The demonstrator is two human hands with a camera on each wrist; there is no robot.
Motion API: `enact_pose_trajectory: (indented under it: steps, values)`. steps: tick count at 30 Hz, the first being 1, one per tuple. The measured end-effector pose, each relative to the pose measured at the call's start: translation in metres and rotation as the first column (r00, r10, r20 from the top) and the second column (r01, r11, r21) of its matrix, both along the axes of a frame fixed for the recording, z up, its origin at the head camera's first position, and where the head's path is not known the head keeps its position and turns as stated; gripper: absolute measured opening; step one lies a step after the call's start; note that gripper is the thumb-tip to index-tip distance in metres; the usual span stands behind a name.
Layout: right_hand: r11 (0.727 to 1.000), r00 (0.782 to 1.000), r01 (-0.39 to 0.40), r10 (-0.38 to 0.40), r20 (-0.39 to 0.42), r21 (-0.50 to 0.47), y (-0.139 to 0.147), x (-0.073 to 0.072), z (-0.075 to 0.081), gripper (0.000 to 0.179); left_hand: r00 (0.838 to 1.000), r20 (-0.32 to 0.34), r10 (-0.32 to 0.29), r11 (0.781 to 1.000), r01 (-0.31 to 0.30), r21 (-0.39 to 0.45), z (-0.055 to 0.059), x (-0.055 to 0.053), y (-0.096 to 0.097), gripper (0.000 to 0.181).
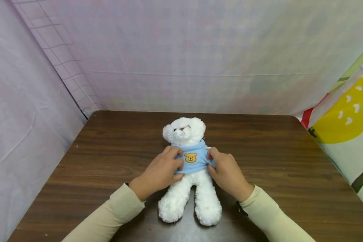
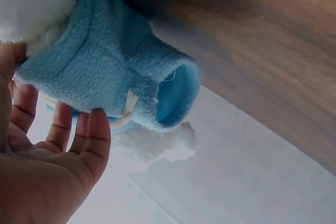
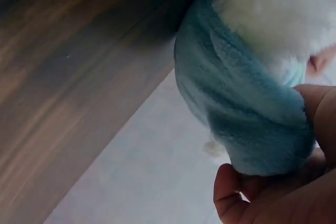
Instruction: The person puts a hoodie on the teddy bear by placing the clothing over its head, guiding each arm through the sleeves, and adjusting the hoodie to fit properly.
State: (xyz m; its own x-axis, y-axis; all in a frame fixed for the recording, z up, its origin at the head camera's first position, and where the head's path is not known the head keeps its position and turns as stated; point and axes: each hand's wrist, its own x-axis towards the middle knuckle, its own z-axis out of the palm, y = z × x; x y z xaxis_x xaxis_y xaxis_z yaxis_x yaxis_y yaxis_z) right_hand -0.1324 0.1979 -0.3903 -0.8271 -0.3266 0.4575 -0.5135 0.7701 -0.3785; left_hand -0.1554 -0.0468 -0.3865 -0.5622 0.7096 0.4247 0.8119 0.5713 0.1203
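A white plush teddy bear (image 1: pixel 181 198) lies on its back on the table, head at the far end, legs towards me. It has on a light blue fleece shirt (image 1: pixel 196 168) with a yellow bear-face patch (image 1: pixel 190 157). My left hand (image 1: pixel 164 166) holds the shirt's left side near the hem, fingertips on its front. In the left wrist view an empty sleeve opening (image 2: pixel 178 95) faces outward, with a cream thread-like strip (image 2: pixel 127 109) beside it. My right hand (image 1: pixel 228 169) grips the shirt's right side at the sleeve (image 3: pixel 262 150), thumb near the hem.
The dark wood-grain table (image 1: pixel 115 141) has rounded far corners. Behind it hangs a pale checked cloth (image 1: pixel 193 67), and a white cloth (image 1: pixel 15 101) hangs at the left. On the right is a white fabric with a yellow print (image 1: pixel 345 117).
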Motion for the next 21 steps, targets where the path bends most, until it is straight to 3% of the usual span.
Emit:
enact_pose_trajectory:
  steps: [2,4,10,13,17,21]
  values:
    - [1.0,0.999,0.01,-0.009,-0.047,0.025,-0.002,0.0,-0.001,0.03,1.0,0.002,-0.001,1.0,0.001,-0.009,0.001,0.0,0.0,0.02]
    - [1.0,0.999,0.0,0.001,-0.041,0.008,-0.001,0.001,0.002,0.029,1.0,0.007,0.002,1.0,-0.002,-0.014,0.001,-0.001,-0.001,0.018]
    - [0.983,0.996,-0.085,0.083,-0.018,-0.162,0.016,0.002,0.007,0.024,1.0,0.024,-0.004,0.999,0.003,0.033,0.0,-0.002,-0.002,0.017]
    - [0.979,0.995,-0.099,0.093,-0.04,-0.18,0.023,-0.001,0.004,0.029,1.0,0.014,-0.022,0.998,0.022,0.062,-0.002,-0.002,-0.001,0.015]
    - [0.984,0.997,-0.078,0.073,-0.037,-0.161,0.026,-0.006,-0.001,0.028,0.999,0.017,-0.036,0.997,0.035,0.073,-0.001,-0.001,0.001,0.005]
    - [0.988,0.999,-0.031,0.035,0.028,-0.152,0.027,-0.007,-0.002,0.02,0.997,0.051,-0.054,0.996,0.051,0.076,0.001,0.001,0.0,0.005]
